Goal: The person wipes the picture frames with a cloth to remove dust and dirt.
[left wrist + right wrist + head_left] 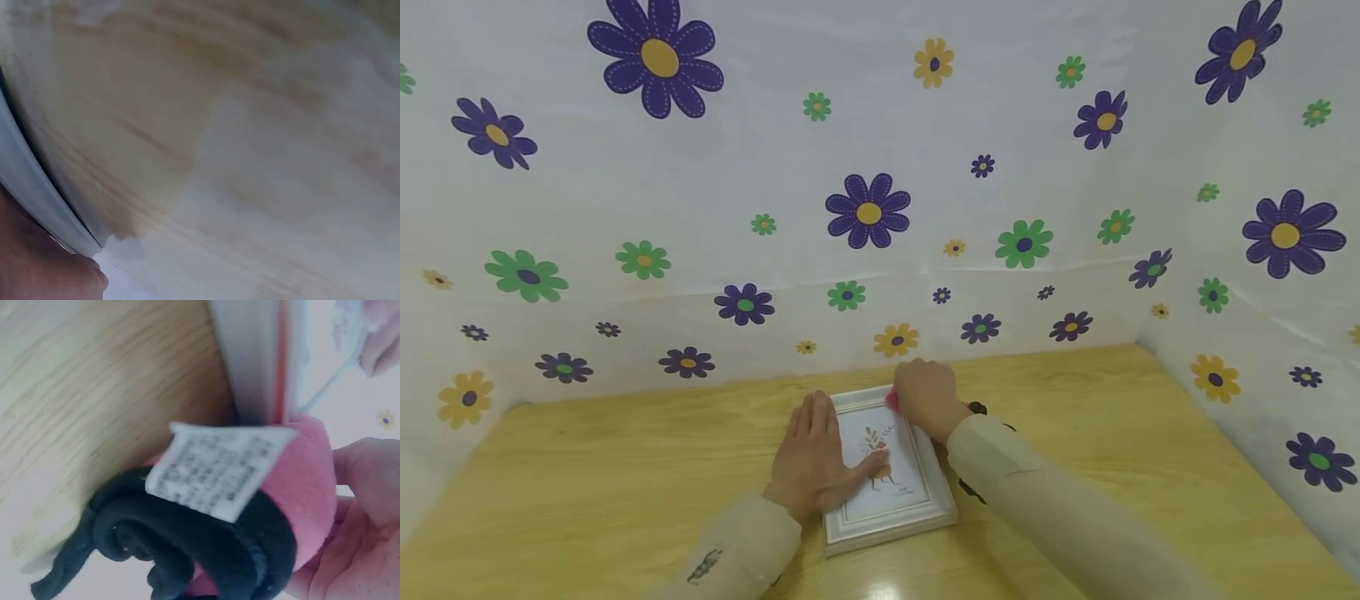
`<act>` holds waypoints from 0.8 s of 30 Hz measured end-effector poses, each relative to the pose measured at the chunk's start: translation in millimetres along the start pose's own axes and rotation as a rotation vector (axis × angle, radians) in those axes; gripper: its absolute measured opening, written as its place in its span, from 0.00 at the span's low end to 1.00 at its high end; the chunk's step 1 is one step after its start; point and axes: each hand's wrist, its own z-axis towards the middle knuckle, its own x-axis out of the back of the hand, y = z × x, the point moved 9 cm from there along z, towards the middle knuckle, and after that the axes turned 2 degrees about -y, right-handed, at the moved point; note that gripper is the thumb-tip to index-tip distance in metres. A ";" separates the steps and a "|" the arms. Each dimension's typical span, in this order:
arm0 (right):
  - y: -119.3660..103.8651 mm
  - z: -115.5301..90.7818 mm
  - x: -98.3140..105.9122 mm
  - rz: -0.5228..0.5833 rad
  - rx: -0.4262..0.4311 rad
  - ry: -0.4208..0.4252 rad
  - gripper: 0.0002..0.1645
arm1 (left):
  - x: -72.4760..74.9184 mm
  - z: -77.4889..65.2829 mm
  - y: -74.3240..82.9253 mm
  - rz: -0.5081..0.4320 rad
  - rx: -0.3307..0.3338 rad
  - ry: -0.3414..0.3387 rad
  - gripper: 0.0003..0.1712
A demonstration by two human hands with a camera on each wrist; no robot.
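A white picture frame point(891, 523) lies face up on a wooden worktop point(625, 467), set at a slight angle. The left hand point(816, 467) lies across its left side, grip released, fingers straight, thumb over the print point(910, 487). The right hand point(928, 398) has its grip curled around a pink cloth point(306, 494) at the frame's upper right. The frame could slide or twist if the right hand pushes harder than the left steadies it; the thumb could smudge the print's covering. The head view shows just a sliver of pink; the right wrist view reveals a white printed label point(219, 469) and bunched black fabric point(187, 519). The left wrist view, blurred, shows no cloth.
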 end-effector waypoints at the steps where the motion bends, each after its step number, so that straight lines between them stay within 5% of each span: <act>1: 3.9 1.4 -0.6 0.013 -0.009 -0.015 0.07 | -0.2 1.0 2.3 0.005 -0.004 0.006 0.66; 6: 13.3 -13.9 -3.4 0.049 0.002 -0.047 0.10 | 3.0 2.1 7.2 0.048 -0.010 0.026 0.64; 16: -5.1 -106.3 -3.9 0.033 0.148 -0.075 0.09 | 8.4 -1.8 1.4 0.050 -0.011 0.039 0.61; 24: -4.0 -120.9 1.1 0.025 0.150 -0.071 0.09 | 0.5 -0.9 4.3 0.009 -0.012 -0.020 0.63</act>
